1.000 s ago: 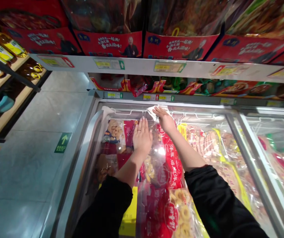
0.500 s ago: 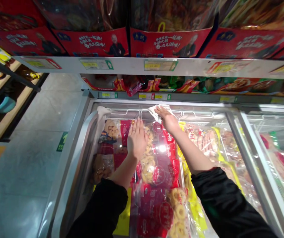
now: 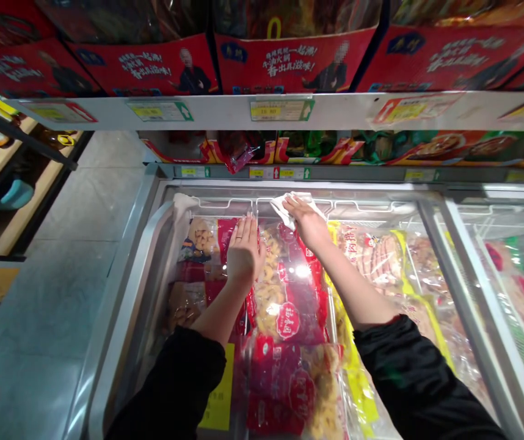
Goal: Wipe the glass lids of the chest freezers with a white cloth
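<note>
My right hand (image 3: 305, 219) presses a white cloth (image 3: 282, 211) against the far end of the freezer's glass lid (image 3: 302, 270), fingers curved over the cloth. Left of it, my left hand (image 3: 245, 247) lies flat on the same glass, fingers stretched out and holding nothing; a ring shows on one finger. Beneath the glass are red bags of ring-shaped yellow food (image 3: 269, 302) and, to the right, yellow-edged bags of pale pink meat (image 3: 372, 253). The cloth is partly hidden under my right hand.
A shelf edge with price tags (image 3: 283, 110) runs above the freezer's far end, with red boxes (image 3: 292, 64) on it. Lower packets (image 3: 239, 150) stand behind the freezer. A metal frame (image 3: 482, 287) divides it from another section at right. Grey floor (image 3: 60, 293) lies left.
The view has shifted slightly, so the shelf and freezer sit a little higher and further left. Both hands keep nearly the same places on the glass.
</note>
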